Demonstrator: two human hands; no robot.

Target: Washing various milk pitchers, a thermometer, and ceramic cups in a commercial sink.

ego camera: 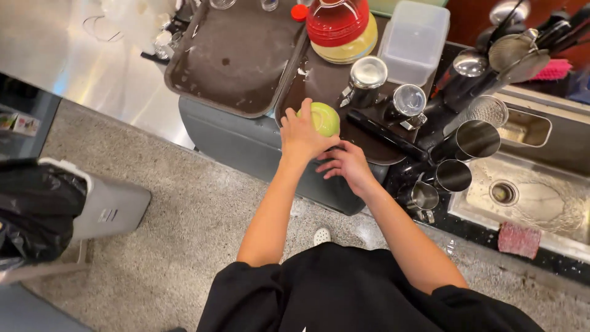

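Resting upside down at the near edge of the right brown tray (319, 83), one small green bowl (326, 118) is grasped by the left hand (302, 136) over its rim; the right hand (348, 165) is held loose and empty just beside. The bowl is judged light, stiff, perhaps slippery. Two trays and five steel cups (470, 140) are counted.

A long gray counter (246, 144) is holding two brown trays (236, 58). Shiny metal cups (470, 140) are lying by the sink (534, 197), and a pink sponge (519, 238) is sitting there.
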